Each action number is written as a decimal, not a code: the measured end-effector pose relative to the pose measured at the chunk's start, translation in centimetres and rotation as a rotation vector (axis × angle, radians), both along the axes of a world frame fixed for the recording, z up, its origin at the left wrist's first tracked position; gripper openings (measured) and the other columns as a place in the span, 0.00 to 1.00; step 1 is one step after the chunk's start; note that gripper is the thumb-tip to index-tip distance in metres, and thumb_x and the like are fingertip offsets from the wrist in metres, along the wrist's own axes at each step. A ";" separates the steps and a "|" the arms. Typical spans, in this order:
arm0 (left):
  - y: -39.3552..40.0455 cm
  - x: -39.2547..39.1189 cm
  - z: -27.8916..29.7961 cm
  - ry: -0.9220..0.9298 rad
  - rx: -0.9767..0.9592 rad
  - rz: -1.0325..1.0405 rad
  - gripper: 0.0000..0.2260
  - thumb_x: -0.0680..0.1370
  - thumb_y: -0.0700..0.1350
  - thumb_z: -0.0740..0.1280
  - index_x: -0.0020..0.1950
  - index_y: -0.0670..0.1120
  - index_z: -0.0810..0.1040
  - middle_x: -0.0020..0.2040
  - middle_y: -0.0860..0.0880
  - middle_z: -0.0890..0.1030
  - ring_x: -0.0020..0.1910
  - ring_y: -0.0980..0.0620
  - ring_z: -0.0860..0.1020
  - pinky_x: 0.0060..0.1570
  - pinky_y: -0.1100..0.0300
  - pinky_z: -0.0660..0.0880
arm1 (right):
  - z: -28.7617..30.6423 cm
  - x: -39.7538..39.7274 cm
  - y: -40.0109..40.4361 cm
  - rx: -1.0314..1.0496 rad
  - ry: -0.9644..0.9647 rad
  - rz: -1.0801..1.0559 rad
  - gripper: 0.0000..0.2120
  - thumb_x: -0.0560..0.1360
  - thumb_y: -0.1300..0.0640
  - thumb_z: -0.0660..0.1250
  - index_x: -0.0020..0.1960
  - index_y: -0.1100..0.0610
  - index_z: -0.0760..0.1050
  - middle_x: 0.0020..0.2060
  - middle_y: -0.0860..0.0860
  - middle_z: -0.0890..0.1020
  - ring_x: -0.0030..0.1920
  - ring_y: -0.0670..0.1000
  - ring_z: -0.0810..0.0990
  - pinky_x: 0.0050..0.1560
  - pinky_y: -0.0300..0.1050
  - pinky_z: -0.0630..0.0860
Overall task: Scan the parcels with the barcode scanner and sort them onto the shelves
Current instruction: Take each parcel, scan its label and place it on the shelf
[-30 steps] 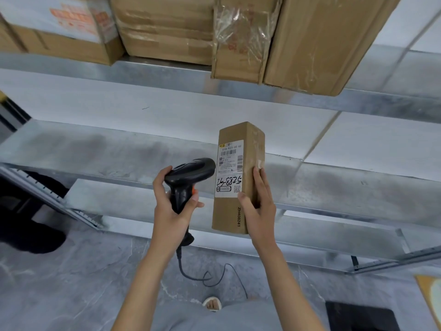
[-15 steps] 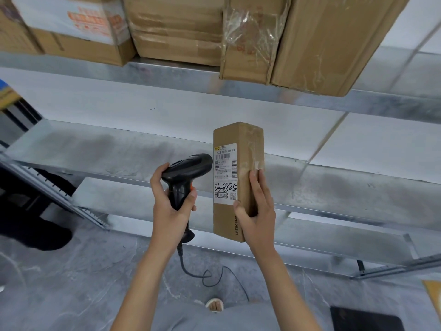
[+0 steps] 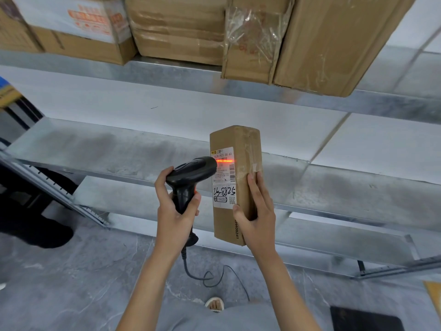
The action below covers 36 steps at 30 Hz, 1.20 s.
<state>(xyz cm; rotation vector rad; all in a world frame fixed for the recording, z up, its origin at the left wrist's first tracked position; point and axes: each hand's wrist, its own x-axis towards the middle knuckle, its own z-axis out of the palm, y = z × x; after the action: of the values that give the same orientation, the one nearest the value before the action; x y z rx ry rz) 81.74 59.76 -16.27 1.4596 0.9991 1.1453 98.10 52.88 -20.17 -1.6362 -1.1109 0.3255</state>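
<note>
Head: parcel [image 3: 235, 185] in right hand [image 3: 256, 218], scanner [image 3: 191, 173] left.

Bare forearms, grey trousers [image 3: 210, 318], white sandal [image 3: 215, 303]

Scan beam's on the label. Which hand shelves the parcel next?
Likely the right hand: it already grips the cardboard parcel upright, beside the bare middle shelf. The left hand is occupied gripping the barcode scanner.
</note>
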 end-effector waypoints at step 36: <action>0.7 2.7 -0.3 -0.045 -0.063 -0.069 0.35 0.80 0.33 0.68 0.64 0.73 0.64 0.48 0.57 0.84 0.36 0.54 0.79 0.42 0.64 0.79 | 0.8 2.6 -2.4 0.046 0.208 -0.195 0.34 0.72 0.54 0.68 0.75 0.35 0.64 0.77 0.34 0.61 0.74 0.39 0.64 0.67 0.38 0.68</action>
<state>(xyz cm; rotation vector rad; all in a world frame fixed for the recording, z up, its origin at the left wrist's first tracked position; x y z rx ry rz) 84.41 60.50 -16.56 1.4017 0.9387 1.0831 100.71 50.48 -19.41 -1.6150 -0.7915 0.3316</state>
